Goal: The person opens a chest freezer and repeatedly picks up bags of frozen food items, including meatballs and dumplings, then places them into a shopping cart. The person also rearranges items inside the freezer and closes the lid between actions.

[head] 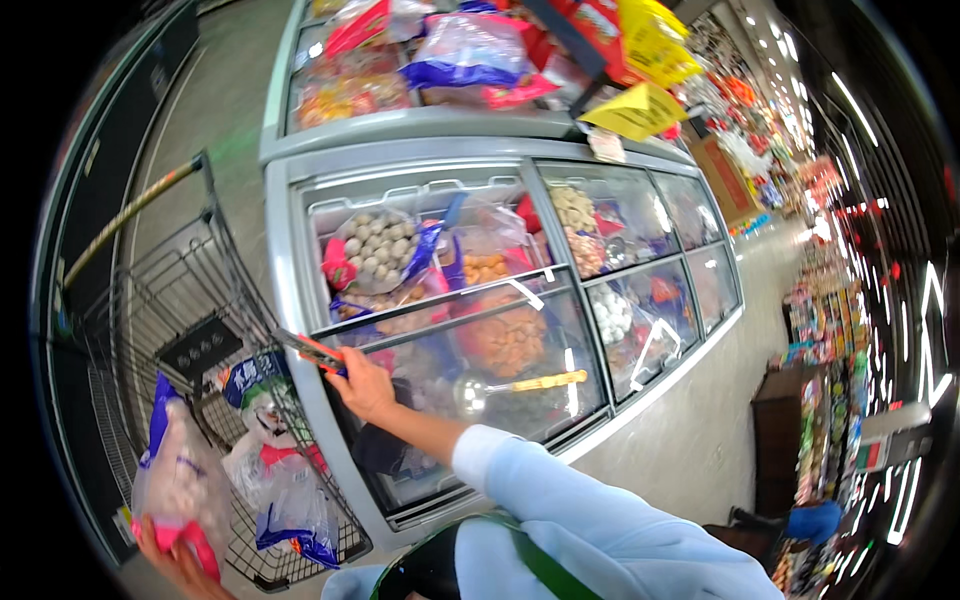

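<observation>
My right hand (366,386) grips an orange and black utility knife (319,354) above the left rim of a chest freezer (289,285). Its tip points toward the shopping cart. At the lower left, my left hand (176,562) holds the pink lower end of a clear plastic bag of pale food pieces (184,472) with a purple top edge. That bag is over or against the wire cart (247,581); which one, I cannot tell. Inside the cart lie a mostly clear bag with purple trim (300,502) and a dark blue and green printed package (259,390).
Through the freezer's open section show a bag of greyish balls (379,251) and a bag of orange-brown pieces (486,268). A yellow-handled ladle (536,384) lies on the sliding glass lid (450,427). Bagged goods (472,49) are heaped on the unit behind. Stocked shelves (832,322) stand right.
</observation>
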The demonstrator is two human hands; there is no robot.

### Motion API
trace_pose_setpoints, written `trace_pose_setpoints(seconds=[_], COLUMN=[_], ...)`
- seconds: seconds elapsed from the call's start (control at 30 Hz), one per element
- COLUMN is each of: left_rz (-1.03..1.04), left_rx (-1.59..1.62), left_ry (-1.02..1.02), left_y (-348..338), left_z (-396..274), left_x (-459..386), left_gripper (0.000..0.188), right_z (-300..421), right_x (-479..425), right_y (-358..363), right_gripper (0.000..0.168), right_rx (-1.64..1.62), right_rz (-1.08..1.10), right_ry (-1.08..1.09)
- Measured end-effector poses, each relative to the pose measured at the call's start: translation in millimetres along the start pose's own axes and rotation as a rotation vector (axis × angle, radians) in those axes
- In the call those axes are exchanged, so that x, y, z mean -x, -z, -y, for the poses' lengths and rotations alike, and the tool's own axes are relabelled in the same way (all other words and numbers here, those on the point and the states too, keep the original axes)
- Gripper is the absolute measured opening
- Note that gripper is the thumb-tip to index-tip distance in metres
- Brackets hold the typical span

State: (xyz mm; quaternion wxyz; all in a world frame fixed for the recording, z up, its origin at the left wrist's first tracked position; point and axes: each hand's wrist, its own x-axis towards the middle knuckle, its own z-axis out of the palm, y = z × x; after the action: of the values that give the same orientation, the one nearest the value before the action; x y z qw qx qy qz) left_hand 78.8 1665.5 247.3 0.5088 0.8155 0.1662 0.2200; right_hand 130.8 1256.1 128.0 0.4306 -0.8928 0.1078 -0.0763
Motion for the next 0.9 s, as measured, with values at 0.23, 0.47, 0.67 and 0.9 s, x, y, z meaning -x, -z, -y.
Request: trace_pose_setpoints(seconds=[0.23, 0.47, 0.67, 0.9], left_rz=[0.15, 0.396, 0.493, 0.784], left_rx=[-0.19, -0.269, 0.157, 0.17], left_ry=[-0.423, -0.722, -0.622, -0.682], left_y=[11, -48, -183, -290], left_z=[-67, -71, -226, -288], left_x=[78, 130, 324, 435], left_gripper=[0.039, 0.047, 0.038, 0.047], right_z=[11, -96, -223, -279], right_x=[35, 163, 337, 455], right_y=[64, 238, 377, 458], right_gripper=[0.039, 0.04, 0.024, 0.016], right_rx=[-0.738, -0.973, -1.141, -0.999], right_rz=[-0.203, -0.463, -0.77, -1.092], right_ry=[-0.142, -0.483, -0.699, -0.729])
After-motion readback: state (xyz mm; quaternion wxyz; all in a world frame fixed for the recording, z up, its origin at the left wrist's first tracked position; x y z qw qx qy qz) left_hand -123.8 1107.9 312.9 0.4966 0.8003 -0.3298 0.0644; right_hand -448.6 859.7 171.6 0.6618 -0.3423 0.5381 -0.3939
